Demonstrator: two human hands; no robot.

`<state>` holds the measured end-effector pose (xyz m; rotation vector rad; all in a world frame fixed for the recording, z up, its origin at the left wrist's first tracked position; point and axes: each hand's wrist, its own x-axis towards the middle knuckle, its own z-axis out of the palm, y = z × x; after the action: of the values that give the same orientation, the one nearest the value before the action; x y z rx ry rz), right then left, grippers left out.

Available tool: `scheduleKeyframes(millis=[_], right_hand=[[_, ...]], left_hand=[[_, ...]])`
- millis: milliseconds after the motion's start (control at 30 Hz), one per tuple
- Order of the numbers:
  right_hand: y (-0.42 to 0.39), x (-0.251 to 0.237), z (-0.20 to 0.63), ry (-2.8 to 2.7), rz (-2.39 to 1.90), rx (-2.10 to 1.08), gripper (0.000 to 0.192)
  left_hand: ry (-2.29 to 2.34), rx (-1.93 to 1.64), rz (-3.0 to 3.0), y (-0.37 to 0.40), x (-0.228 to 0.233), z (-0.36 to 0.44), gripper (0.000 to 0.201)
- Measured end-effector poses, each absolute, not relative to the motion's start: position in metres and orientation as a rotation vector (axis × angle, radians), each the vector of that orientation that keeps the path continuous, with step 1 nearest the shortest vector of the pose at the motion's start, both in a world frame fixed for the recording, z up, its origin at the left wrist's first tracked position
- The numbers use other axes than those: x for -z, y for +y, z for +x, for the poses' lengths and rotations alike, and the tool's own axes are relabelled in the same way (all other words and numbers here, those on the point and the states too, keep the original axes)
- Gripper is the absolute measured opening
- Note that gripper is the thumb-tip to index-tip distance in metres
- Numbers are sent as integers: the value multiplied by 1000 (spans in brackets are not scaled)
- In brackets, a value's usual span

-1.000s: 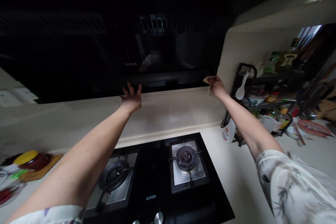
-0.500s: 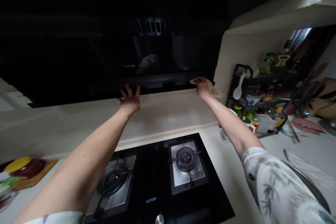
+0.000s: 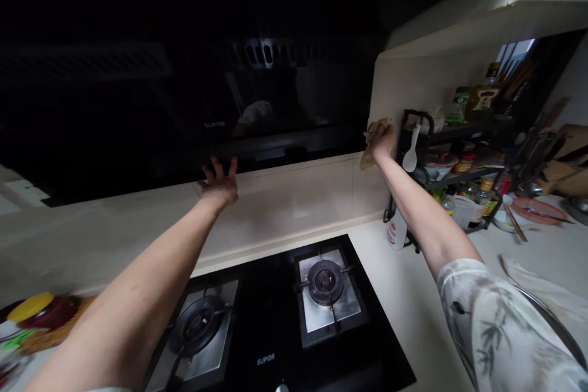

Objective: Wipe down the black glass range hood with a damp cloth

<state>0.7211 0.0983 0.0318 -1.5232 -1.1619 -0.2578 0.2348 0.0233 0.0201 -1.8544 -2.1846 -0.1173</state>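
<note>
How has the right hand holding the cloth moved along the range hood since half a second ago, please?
Yes: the right hand moved rightward, to the range hood's right end.

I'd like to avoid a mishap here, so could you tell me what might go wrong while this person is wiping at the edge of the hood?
1. The right hand presses a cloth right beside the rack; a wide stroke could knock the white spoon hanging there.
2. Both arms reach over the hob; the burners look unlit, yet a sleeve might snag a pan support.
3. The left hand braces on the hood, whose glossy surface could be slippery.
</note>
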Motion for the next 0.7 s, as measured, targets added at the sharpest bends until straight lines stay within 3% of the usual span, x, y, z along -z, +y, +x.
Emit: scheduleKeyframes(millis=[133,367,567,700], right_hand=[[107,-54,711,-1239,-1392,248,47],[102,-6,693,-1407,-1469,239,40],[110,-25,693,-1327,-1502,340,49],[110,-11,697,-1361,-1484,401,55]], left_hand=[[-2220,137,-1847,27,-18,231,121],[-2203,104,-1822,21,-21,236,117],[-2206,99,-1834,18,-22,238,115],[-2217,115,-1844,18,-23,238,116]])
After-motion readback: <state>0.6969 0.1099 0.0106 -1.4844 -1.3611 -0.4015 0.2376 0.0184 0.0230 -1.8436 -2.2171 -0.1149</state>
